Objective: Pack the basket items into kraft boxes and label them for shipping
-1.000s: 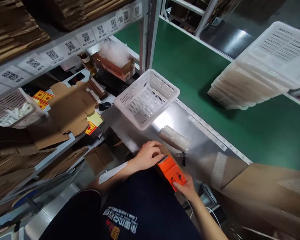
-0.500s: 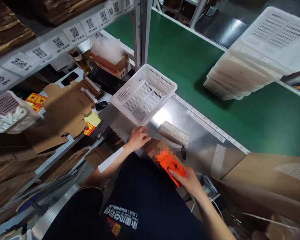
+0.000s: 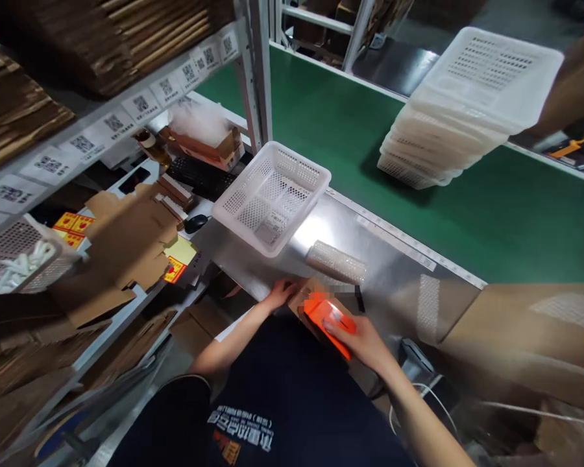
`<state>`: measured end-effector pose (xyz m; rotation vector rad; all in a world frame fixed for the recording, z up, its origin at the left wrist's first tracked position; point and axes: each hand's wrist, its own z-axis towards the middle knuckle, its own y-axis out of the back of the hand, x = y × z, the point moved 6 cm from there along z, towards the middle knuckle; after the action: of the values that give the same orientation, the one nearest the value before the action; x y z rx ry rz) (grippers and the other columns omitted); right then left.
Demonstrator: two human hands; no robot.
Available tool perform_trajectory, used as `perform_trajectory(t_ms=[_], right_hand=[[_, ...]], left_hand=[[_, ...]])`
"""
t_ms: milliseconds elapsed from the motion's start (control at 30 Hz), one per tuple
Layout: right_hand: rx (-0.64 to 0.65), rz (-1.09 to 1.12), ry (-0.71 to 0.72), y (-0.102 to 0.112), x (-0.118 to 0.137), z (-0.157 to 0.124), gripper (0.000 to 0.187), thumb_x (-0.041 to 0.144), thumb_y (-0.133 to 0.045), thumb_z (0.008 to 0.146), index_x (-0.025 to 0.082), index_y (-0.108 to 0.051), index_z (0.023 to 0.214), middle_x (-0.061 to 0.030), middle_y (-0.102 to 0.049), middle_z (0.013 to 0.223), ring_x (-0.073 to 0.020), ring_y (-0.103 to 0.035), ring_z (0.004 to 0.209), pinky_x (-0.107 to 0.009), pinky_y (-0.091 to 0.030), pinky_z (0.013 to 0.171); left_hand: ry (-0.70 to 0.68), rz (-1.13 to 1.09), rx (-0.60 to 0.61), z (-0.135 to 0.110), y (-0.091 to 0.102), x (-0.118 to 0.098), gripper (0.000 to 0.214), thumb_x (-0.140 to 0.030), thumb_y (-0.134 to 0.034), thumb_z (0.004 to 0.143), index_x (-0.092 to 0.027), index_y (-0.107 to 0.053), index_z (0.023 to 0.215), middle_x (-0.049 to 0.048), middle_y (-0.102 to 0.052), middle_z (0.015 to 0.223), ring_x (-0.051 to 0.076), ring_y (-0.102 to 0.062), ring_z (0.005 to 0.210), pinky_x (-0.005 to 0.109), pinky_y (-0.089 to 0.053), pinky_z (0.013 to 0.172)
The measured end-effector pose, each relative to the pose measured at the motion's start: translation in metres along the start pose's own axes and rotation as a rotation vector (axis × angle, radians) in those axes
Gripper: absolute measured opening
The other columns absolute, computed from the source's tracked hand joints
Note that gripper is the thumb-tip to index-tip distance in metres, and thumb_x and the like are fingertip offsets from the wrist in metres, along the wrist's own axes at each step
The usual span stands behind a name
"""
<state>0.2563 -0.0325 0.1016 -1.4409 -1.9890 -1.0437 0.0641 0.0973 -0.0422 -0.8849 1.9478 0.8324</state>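
My right hand (image 3: 363,340) is closed around a small orange box (image 3: 325,313) at the near edge of the steel table (image 3: 370,253). A brown cardboard box (image 3: 305,297) lies under and beside the orange one. My left hand (image 3: 279,293) rests at that cardboard box's left side with its fingers curled against it; the fingertips are partly hidden. An empty white perforated basket (image 3: 272,194) stands on the steel table just beyond both hands.
A green conveyor belt (image 3: 491,207) runs behind the table and carries a stack of white baskets (image 3: 457,110). Flat cardboard blanks (image 3: 126,240), yellow stickers, a mouse and a keyboard lie on the shelving at left. A large cardboard carton (image 3: 530,337) sits at right.
My left hand left the orange box, reached toward the basket, then came back to the cardboard box's left side. The right hand kept hold of the orange box. The view shifted.
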Motion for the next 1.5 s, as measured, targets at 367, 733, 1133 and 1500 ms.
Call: perform_trajectory(t_ms=[367,733,1133,1500], right_hand=[[-0.013,-0.021,0.062,-0.001,0.013,0.000,0.062,0.080,-0.066,0.075,0.019,-0.062,0.065,0.0016,-0.051,0.060,-0.0143,-0.044,0.062,-0.027,-0.029,0.057],[-0.070,-0.046,0.096,0.002,0.017,-0.006,0.053,0.071,-0.068,0.079,0.020,-0.062,0.065,0.0008,-0.057,0.061,-0.0142,-0.050,0.059,-0.027,-0.028,0.056],[-0.105,-0.105,0.020,0.023,-0.031,-0.075,0.048,0.068,-0.062,0.085,0.021,-0.064,0.073,-0.0039,-0.067,0.071,-0.0201,-0.060,0.066,-0.030,-0.033,0.061],[-0.019,0.194,-0.177,0.045,-0.167,-0.131,0.042,0.059,-0.074,0.067,0.023,-0.053,0.057,-0.0004,-0.049,0.056,-0.0145,-0.040,0.054,-0.031,-0.023,0.051]], left_hand=[[-0.149,-0.136,0.440,-0.041,0.007,-0.026,0.097,-0.092,-0.032,0.091,-0.026,-0.051,0.161,0.0033,-0.039,0.172,0.031,-0.028,0.164,0.055,-0.013,0.138],[-0.425,0.302,0.509,-0.003,0.020,-0.082,0.086,-0.051,-0.096,0.060,-0.023,-0.069,0.137,0.0146,-0.036,0.172,0.043,-0.028,0.161,0.060,-0.023,0.133],[-0.391,0.347,0.546,-0.025,-0.020,-0.078,0.083,-0.067,-0.092,0.064,-0.024,-0.071,0.132,0.0120,-0.014,0.179,0.044,-0.020,0.163,0.058,-0.024,0.133],[-0.434,0.529,0.570,-0.035,-0.010,-0.083,0.086,-0.071,-0.076,0.083,-0.029,-0.055,0.155,0.0073,0.002,0.182,0.040,-0.012,0.167,0.057,-0.020,0.134]])
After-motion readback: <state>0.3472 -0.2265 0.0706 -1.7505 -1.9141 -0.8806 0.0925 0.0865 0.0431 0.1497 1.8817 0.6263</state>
